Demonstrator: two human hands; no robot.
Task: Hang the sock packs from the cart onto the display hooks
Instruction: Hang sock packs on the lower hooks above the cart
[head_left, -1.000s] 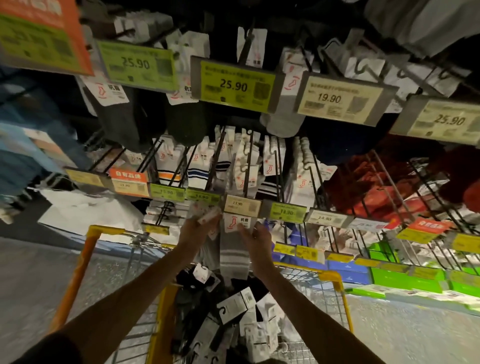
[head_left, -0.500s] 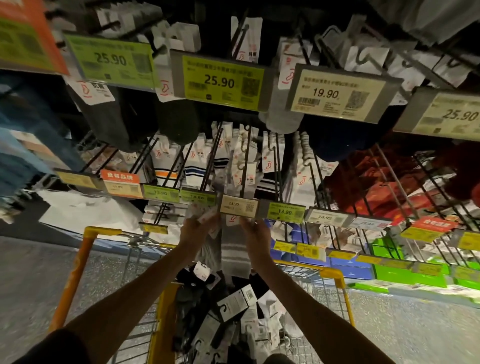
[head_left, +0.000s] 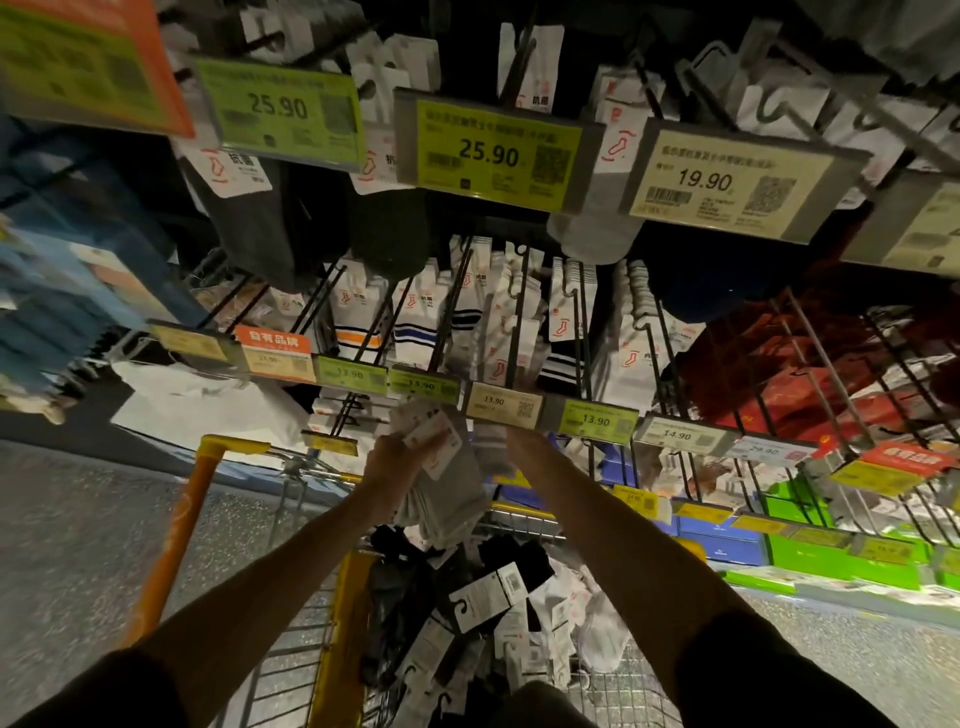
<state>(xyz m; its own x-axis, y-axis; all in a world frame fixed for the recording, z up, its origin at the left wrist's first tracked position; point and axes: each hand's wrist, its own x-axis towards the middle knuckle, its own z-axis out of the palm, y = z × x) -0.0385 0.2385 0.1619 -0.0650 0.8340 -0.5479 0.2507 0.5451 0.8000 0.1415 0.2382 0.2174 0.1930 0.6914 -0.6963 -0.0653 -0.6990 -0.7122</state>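
Both hands have gone up a little since a moment ago, and the top card of the one pack has slid out of sight behind the tag. The left hand (head_left: 397, 460) is curled round a bunch (head_left: 447, 499) of grey sock packs, with their white cards fanned out above its thumb. The right hand (head_left: 527, 449) is up at the single pack (head_left: 491, 441), which hangs between the two hands. That hand's fingertips are dark and partly hidden, so I cannot tell if they pinch the pack or only touch it.

Just above the right hand is a pale tag (head_left: 503, 405) that reads 13.90. A black hook (head_left: 518, 322) runs back from that tag, up and away from the hands, with white packs already on it. Below both arms sits the cart (head_left: 353, 623). A pile (head_left: 483, 597) of more packs lies in it, between the forearms.

The step in hand looks like putting one pack on the hook behind the tag. I cannot see if its card is over the hook tip yet. The next move likely needs the right hand to find the tip, push the card on and slide it back. Then it can let go and take a new pack from the bunch. Many packs are left, so the job is far from done.
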